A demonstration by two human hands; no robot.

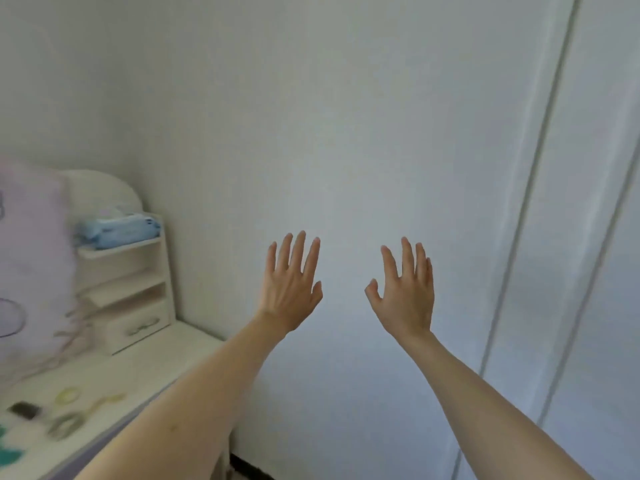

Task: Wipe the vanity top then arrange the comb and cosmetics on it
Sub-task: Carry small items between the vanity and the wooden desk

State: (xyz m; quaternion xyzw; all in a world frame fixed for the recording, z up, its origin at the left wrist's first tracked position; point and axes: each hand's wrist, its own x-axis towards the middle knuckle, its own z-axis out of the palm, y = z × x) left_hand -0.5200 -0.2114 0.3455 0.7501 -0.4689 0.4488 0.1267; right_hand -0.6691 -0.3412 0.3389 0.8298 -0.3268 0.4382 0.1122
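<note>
Head view: both arms reach forward toward a plain wall, away from the vanity top [162, 362].
Left hand [292, 284]: raised, fingers straight and spread, holding nothing.
Right hand [405, 289]: raised the same way, fingers spread, holding nothing.
Vanity top: low at the left of the frame, well apart from both hands; its right edge runs under the left forearm.
Small items: blurred pieces lie near the front-left corner of the vanity top, among them a yellow-green ring [67, 395] and a dark block [24, 409]; which is the comb I cannot tell.
Shelf unit [128, 282]: stands at the back of the vanity top with a blue pack [117, 230] on its upper shelf.
Step in hand: likely the start; no cloth shows.
Doing it well: turn left, find a cloth, lift the small items aside first, then wipe from the back edge toward the front.
</note>
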